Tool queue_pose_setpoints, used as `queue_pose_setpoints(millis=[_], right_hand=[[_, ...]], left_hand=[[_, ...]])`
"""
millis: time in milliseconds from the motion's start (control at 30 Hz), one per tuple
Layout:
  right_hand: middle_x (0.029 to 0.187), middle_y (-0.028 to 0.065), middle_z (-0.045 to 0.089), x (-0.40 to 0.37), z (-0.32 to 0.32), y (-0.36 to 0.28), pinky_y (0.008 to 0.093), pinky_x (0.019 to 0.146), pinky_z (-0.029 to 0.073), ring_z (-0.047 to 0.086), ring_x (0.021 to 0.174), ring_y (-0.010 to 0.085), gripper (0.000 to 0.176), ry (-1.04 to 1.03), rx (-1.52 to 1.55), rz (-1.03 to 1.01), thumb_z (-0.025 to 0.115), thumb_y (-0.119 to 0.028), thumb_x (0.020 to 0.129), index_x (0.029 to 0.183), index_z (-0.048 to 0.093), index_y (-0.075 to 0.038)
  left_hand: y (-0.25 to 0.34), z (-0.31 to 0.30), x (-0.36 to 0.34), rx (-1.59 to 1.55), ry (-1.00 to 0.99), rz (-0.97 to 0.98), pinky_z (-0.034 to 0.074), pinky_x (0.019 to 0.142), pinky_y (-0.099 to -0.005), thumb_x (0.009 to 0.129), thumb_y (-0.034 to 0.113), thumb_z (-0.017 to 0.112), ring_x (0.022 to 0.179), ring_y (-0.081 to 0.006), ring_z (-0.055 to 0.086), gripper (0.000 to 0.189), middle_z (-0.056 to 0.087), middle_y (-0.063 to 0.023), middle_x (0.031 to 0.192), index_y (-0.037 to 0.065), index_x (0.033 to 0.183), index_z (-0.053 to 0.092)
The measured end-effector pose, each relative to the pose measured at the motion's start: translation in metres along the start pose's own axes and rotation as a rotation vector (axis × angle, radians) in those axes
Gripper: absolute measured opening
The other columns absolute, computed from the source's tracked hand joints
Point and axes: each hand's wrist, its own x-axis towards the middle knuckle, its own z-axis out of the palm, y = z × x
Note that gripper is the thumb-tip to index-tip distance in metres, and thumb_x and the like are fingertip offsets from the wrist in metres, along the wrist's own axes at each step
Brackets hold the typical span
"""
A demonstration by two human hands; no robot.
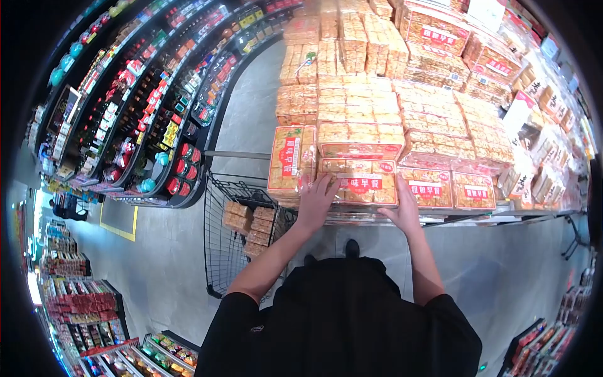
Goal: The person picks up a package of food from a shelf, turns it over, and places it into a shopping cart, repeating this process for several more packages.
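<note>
A clear-wrapped snack cake pack point(366, 185) with a red and white label lies at the front edge of a large stacked display, between my hands. My left hand point(317, 200) rests over its left end, fingers bent onto the wrapper. Along the right end are the fingers of my right hand point(404, 207), its thumb spread away below the front edge. A similar pack with a red-framed label point(292, 160) stands left of my left hand. To the right of my right hand sit more labelled packs point(429, 188). The undersides of the packs are hidden.
A black wire shopping cart point(217, 235) holding several snack packs point(259, 229) stands left of me, by the display. Curved shelves point(135, 107) of goods rise beyond it. More shelving point(81, 301) stands at lower left, on the grey floor point(166, 270). A person point(69, 206) is at far left.
</note>
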Motion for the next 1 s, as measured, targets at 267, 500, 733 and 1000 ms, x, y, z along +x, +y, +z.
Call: queue_pose_setpoints(millis=[267,500,733,1000], right_hand=[[0.153,0.026,0.039,-0.001,0.01,0.013,0.0475,0.116,0.033,0.039,0.141,0.0417,0.116,-0.017,-0.019,-0.036,0.093,-0.028,0.06,0.152,0.03,0.003],[0.15,0.0255,0.041,-0.004,-0.025,-0.016,0.0496,0.109,0.038,0.044,0.135,0.0426,0.098,0.052,0.032,-0.182,0.09,-0.016,0.066,0.148,0.037,-0.001],[0.076,0.009,0.064,-0.001,-0.017,-0.057,0.0417,0.067,0.05,0.063,0.071,0.0291,0.026,-0.016,0.178,-0.451,0.079,0.002,0.073,0.096,0.07,-0.004],[0.073,0.0098,0.066,-0.053,0.075,-0.018,0.0406,0.067,0.052,0.066,0.07,0.0288,0.018,-0.493,0.252,-0.22,0.074,-0.01,0.084,0.102,0.072,-0.009]], left_hand=[[-0.001,-0.002,-0.001,-0.028,0.002,-0.011,0.019,0.117,-0.0639,0.063,0.015,0.086,0.136,-0.0289,0.044,0.095,0.046,-0.0101,0.14,0.015,0.148,0.043],[0.008,-0.01,0.002,-0.016,-0.024,-0.089,0.019,0.119,-0.0597,0.069,0.018,0.084,0.138,-0.0312,0.042,0.087,0.047,-0.0112,0.14,0.015,0.147,0.045],[-0.004,-0.04,-0.041,-0.297,0.243,-0.061,0.041,0.108,-0.051,0.076,0.016,0.079,0.127,-0.0336,0.053,0.05,0.058,-0.013,0.129,0.01,0.122,0.06],[-0.094,-0.031,-0.151,-0.24,0.638,-0.828,0.053,0.083,-0.0372,0.084,0.008,0.069,0.093,-0.0285,0.066,0.024,0.068,-0.0101,0.097,0.006,0.108,0.066]])
